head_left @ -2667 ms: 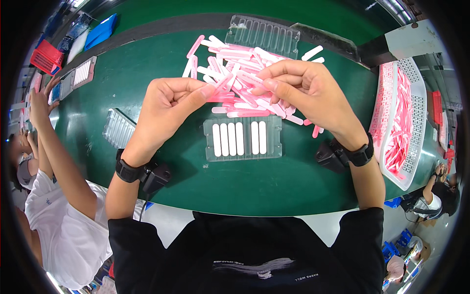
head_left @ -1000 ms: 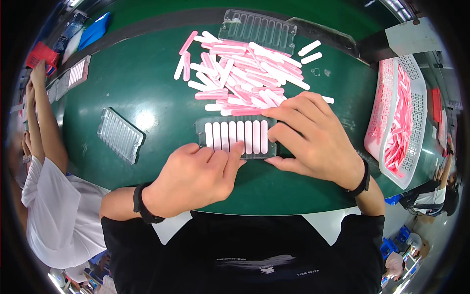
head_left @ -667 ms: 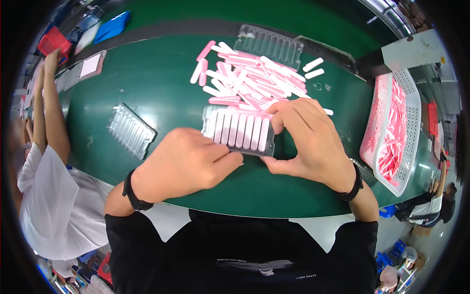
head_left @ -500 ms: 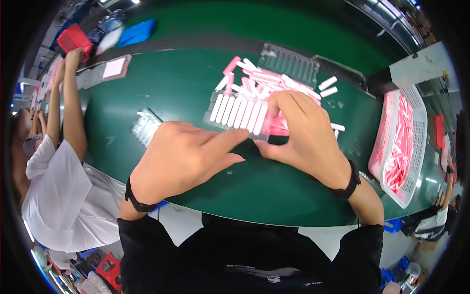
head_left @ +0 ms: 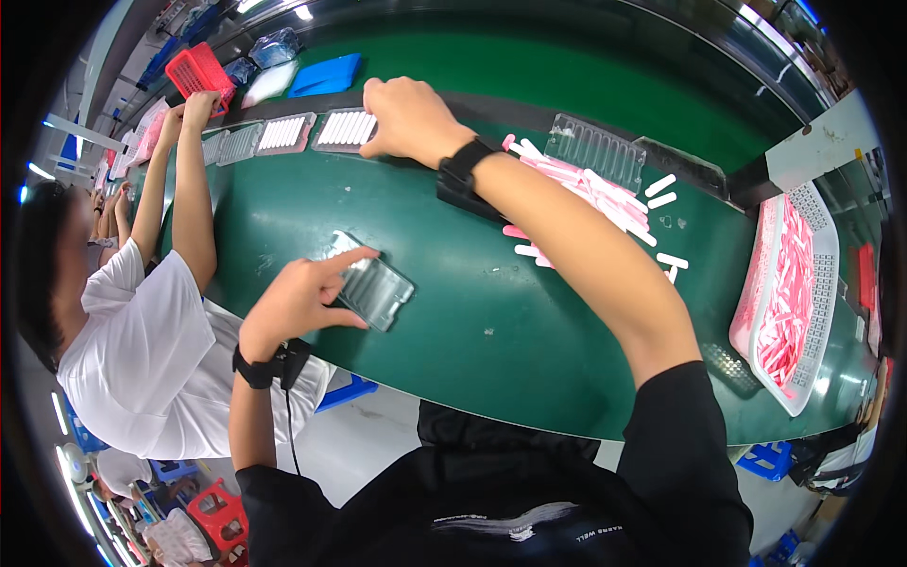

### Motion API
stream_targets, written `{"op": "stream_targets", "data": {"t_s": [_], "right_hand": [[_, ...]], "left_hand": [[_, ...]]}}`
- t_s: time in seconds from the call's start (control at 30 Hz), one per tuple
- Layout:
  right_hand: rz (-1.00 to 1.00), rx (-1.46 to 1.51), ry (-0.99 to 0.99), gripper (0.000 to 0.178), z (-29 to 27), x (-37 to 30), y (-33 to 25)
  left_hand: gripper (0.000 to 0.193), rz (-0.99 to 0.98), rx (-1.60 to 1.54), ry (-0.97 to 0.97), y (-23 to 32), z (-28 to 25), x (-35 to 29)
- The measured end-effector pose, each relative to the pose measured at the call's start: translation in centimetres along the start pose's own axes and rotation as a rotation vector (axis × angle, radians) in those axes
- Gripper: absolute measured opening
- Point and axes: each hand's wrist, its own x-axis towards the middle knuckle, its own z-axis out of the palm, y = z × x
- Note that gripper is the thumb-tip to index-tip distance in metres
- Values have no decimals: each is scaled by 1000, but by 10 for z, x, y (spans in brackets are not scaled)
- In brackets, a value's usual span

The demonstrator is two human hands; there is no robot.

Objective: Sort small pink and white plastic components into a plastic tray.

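Observation:
My right hand reaches to the far edge of the table. Its thumb and fingers are closed around the right end of a clear plastic tray filled with a row of white sticks. My left hand is over the left side of an empty clear grooved tray, thumb and index finger spread apart at its edges. Whether those fingertips press on the tray cannot be told. Beyond my right forearm lies a loose pile of pink and white sticks, partly hidden by that arm.
Another filled tray stands left of mine, near a co-worker's hands and a red basket. An empty tray lies behind the pile. A white basket of pink sticks is at the right, beside a post.
My right hand has carried the filled tray from the pile to the far left edge. My left hand has left that tray and moved down-left to the empty one.

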Motion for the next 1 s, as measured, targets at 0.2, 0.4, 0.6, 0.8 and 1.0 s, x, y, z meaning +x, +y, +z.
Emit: {"op": "stream_targets", "data": {"t_s": [0.2, 0.4, 0.6, 0.8, 1.0], "right_hand": [[-23, -87, 40, 45, 24, 1, 3], [-86, 50, 70, 36, -59, -53, -12], [158, 196, 88, 28, -174, -157, -3], [547, 285, 11, 26, -201, -234, 8], [661, 410, 8, 16, -192, -267, 13]], "left_hand": [[80, 216, 171, -27, 55, 37, 23], [78, 579, 376, 21, 97, 63, 54], [75, 584, 330, -122, 129, 77, 82], [37, 539, -40, -33, 125, 61, 121], [18, 307, -96, 197, 95, 52, 144]]}}
